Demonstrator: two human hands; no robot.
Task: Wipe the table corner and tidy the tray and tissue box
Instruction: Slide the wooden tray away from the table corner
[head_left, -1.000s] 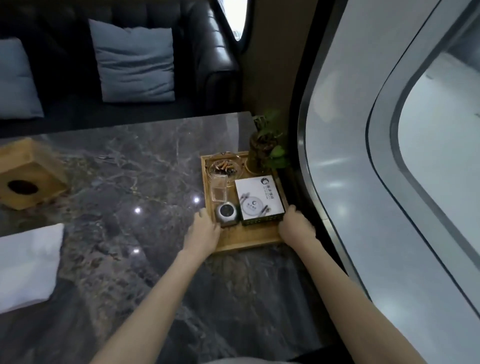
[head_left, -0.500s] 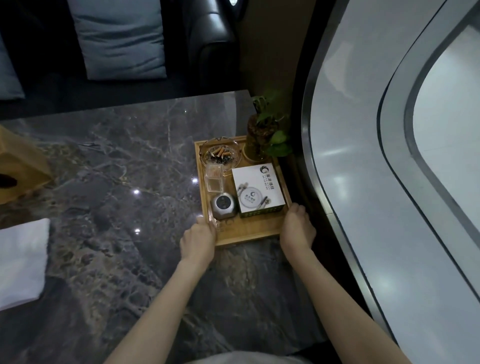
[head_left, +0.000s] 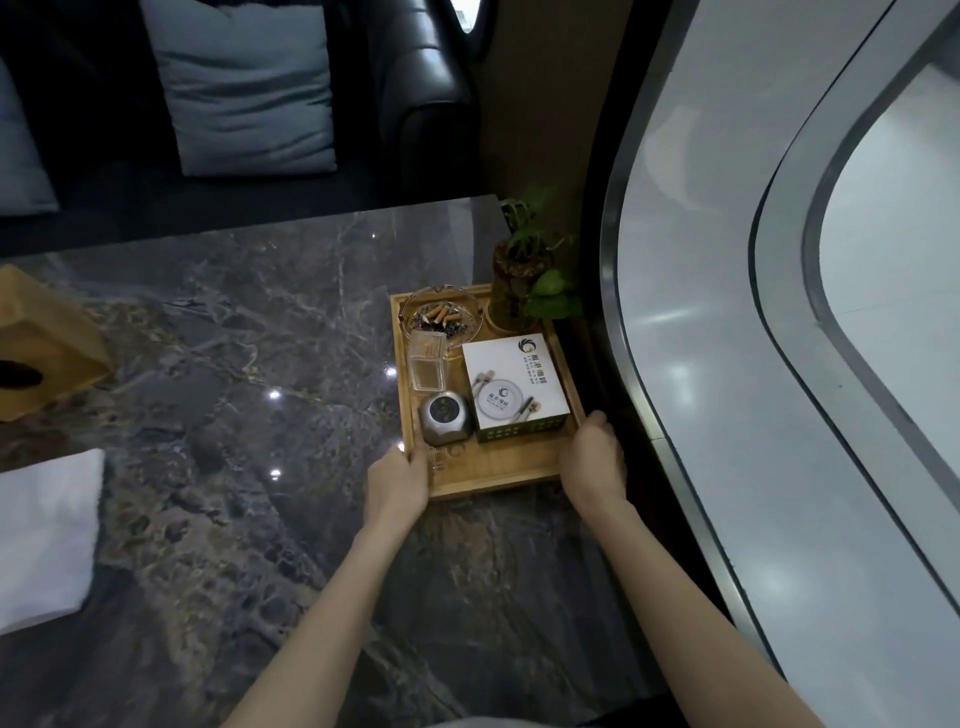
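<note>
A wooden tray (head_left: 498, 470) sits at the right side of the dark marble table (head_left: 234, 364), near its far right corner. My left hand (head_left: 397, 480) grips the tray's near left corner and my right hand (head_left: 592, 462) grips its near right corner. On the tray are a glass ashtray with cigarette butts (head_left: 441, 314), a clear small box (head_left: 428, 366), a round metal device (head_left: 444, 418), a white box (head_left: 511, 387) and a potted plant (head_left: 524, 280). A wooden tissue box (head_left: 47, 338) lies at the table's left edge. A white cloth (head_left: 44, 535) lies at the near left.
A dark leather sofa (head_left: 421, 88) with grey-blue cushions (head_left: 244, 88) stands behind the table. A curved grey wall panel (head_left: 727, 364) runs close along the table's right side.
Both hands stay on the tray's near corners. The tray has shifted slightly toward the far right corner, and my view has tipped down, pushing the tissue box and cloth toward the left edge.
</note>
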